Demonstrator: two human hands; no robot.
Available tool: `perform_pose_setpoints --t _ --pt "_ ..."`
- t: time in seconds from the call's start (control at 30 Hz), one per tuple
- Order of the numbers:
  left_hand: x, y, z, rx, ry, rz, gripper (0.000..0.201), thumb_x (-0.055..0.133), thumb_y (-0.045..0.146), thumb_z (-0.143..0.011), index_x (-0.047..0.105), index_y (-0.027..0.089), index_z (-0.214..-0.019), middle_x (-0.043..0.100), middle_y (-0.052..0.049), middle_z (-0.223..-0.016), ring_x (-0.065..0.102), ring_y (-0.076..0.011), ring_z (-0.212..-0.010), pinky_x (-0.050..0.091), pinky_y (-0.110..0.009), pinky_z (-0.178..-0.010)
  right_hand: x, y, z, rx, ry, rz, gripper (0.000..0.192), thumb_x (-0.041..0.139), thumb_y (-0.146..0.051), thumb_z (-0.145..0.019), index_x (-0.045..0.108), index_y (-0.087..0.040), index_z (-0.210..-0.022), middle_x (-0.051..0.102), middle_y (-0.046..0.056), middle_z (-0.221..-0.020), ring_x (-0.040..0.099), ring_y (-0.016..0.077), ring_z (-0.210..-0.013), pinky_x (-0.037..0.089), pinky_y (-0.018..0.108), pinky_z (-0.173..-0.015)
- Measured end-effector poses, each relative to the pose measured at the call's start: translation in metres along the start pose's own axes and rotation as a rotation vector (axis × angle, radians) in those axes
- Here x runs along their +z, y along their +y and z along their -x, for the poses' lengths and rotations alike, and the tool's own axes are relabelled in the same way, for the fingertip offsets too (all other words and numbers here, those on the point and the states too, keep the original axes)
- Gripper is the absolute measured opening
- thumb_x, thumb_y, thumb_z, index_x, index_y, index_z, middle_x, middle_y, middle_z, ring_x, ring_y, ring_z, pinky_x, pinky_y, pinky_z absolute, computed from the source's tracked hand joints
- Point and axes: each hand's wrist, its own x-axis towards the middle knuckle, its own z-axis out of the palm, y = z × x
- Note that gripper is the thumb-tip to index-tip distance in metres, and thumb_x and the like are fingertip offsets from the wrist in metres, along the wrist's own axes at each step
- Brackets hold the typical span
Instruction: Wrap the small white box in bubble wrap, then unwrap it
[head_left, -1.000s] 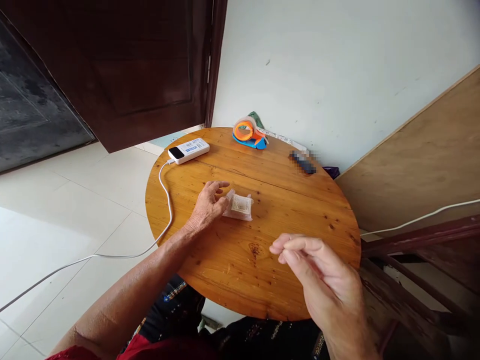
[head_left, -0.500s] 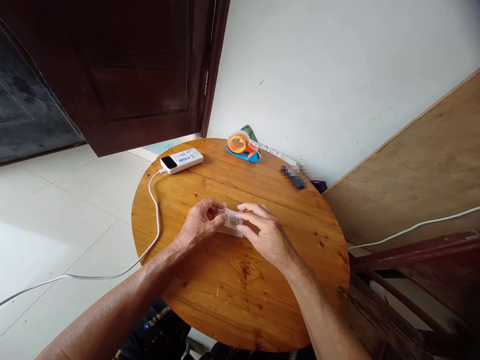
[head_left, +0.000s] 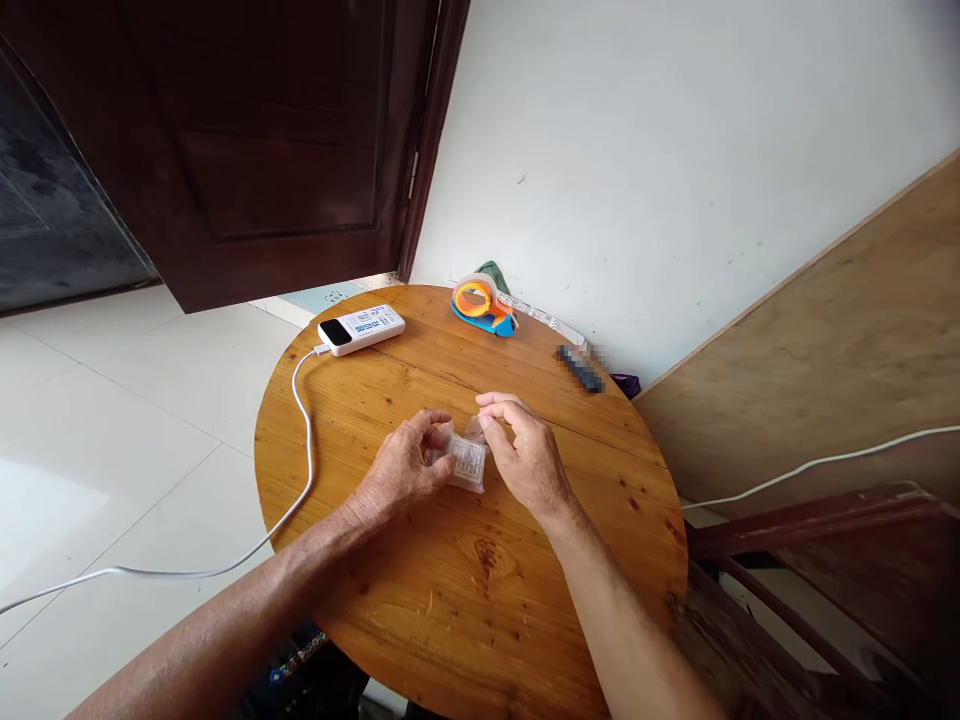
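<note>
A small whitish box (head_left: 466, 462) in clear, crinkled wrapping lies on the wooden table, with a pattern on its top too small to read. My left hand (head_left: 409, 465) grips the box at its left end, thumb along the near side and fingers curled over the far side. My right hand (head_left: 525, 450) is closed in a pinch at the box's far right corner. Between its thumb and forefinger is a flap of clear plastic film (head_left: 475, 430), raised from the box.
A white power bank (head_left: 367, 328) with a plugged-in white cable (head_left: 309, 440) lies on the round table (head_left: 420, 620) at the far left. An orange and blue tape dispenser (head_left: 484, 305) stands at the back. Right of it lies a dark, blurred object (head_left: 579, 369).
My right hand's fingers have closed from a loose spread into a pinch. The clear film now stands up at the far side, and more of the box's top shows.
</note>
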Motion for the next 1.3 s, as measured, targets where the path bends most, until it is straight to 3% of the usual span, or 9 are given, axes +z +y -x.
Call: perform_pose_setpoints --t 0.1,0.3,0.5,0.67,0.8,0.9,1.07,1.2,1.3 --pt "0.001 -0.001 0.002 0.057 0.005 -0.086 0.055 0.064 0.018 -0.069 0.056 0.019 -0.123 0.059 0.001 -0.083 0.056 -0.0154 -0.073 0.048 -0.03 -0.074 0.002 0.006 -0.01 0.095 0.017 -0.082 0.017 0.049 -0.026 -0.09 0.058 -0.022 -0.076 0.071 0.011 -0.107 0.067 0.0219 -0.095 0.051 0.035 -0.083" --pt "0.002 -0.001 0.005 0.155 0.025 -0.224 0.049 0.067 0.026 -0.073 0.06 0.019 -0.121 0.059 -0.007 -0.1 0.058 -0.0249 -0.096 0.049 -0.042 -0.092 0.003 0.01 -0.012 0.289 0.053 -0.188 0.025 0.048 -0.037 -0.091 0.065 -0.019 -0.095 0.074 0.009 -0.096 0.067 0.0202 -0.081 0.052 0.033 -0.076" --pt "0.006 -0.007 -0.001 0.159 0.118 -0.16 0.07 0.072 0.036 -0.073 0.049 0.016 -0.136 0.049 -0.016 -0.131 0.048 -0.0337 -0.123 0.042 -0.051 -0.105 -0.002 -0.005 -0.007 0.177 0.041 -0.107 0.02 0.048 -0.031 -0.091 0.064 -0.019 -0.09 0.073 0.009 -0.095 0.067 0.0203 -0.082 0.052 0.033 -0.077" --pt "0.012 -0.018 -0.004 0.043 -0.019 0.025 0.091 0.077 0.03 -0.07 0.033 0.018 -0.148 0.054 -0.016 -0.133 0.052 -0.0345 -0.123 0.04 -0.054 -0.106 -0.01 -0.026 -0.001 0.102 0.008 -0.1 0.018 0.045 -0.029 -0.094 0.061 -0.02 -0.094 0.071 0.007 -0.096 0.066 0.0181 -0.08 0.051 0.029 -0.073" --pt "0.016 -0.023 0.0 0.121 -0.096 0.104 0.089 0.071 0.021 -0.072 0.03 0.019 -0.151 0.052 -0.015 -0.136 0.05 -0.0324 -0.127 0.039 -0.051 -0.108 -0.021 -0.029 -0.005 0.118 0.027 -0.108 0.019 0.047 -0.031 -0.094 0.062 -0.02 -0.093 0.071 0.007 -0.095 0.065 0.0176 -0.078 0.05 0.029 -0.071" --pt "0.015 -0.018 0.002 0.178 -0.124 0.152 0.092 0.068 0.015 -0.069 0.029 0.019 -0.151 0.048 -0.015 -0.142 0.048 -0.0319 -0.129 0.037 -0.048 -0.111 -0.028 -0.019 -0.018 0.139 0.047 -0.102 0.023 0.048 -0.035 -0.092 0.064 -0.019 -0.091 0.072 0.006 -0.089 0.064 0.0183 -0.078 0.048 0.029 -0.071" --pt "0.005 -0.001 0.002 0.145 -0.206 0.334 0.088 0.065 0.019 -0.072 0.026 0.02 -0.151 0.053 -0.013 -0.135 0.054 -0.0294 -0.118 0.043 -0.045 -0.102 -0.021 0.012 -0.048 0.229 0.057 -0.123 0.025 0.049 -0.038 -0.087 0.063 -0.02 -0.077 0.072 0.004 -0.081 0.062 0.0181 -0.074 0.045 0.028 -0.069" --pt "0.001 0.001 0.0 0.075 -0.198 0.299 0.068 0.065 0.03 -0.075 0.045 0.018 -0.139 0.057 -0.011 -0.124 0.054 -0.029 -0.113 0.043 -0.044 -0.099 -0.004 0.042 -0.064 0.338 0.099 -0.119 0.024 0.049 -0.038 -0.08 0.06 -0.021 -0.066 0.069 0.002 -0.069 0.062 0.0182 -0.07 0.044 0.029 -0.069" --pt "-0.001 -0.001 -0.002 -0.023 -0.206 0.236 0.058 0.062 0.039 -0.078 0.055 0.019 -0.131 0.061 -0.008 -0.113 0.055 -0.0278 -0.108 0.045 -0.042 -0.095 0.001 0.058 -0.065 0.428 0.149 -0.121 0.026 0.048 -0.04 -0.077 0.065 -0.02 -0.072 0.069 0.003 -0.067 0.065 0.0209 -0.073 0.045 0.031 -0.071"
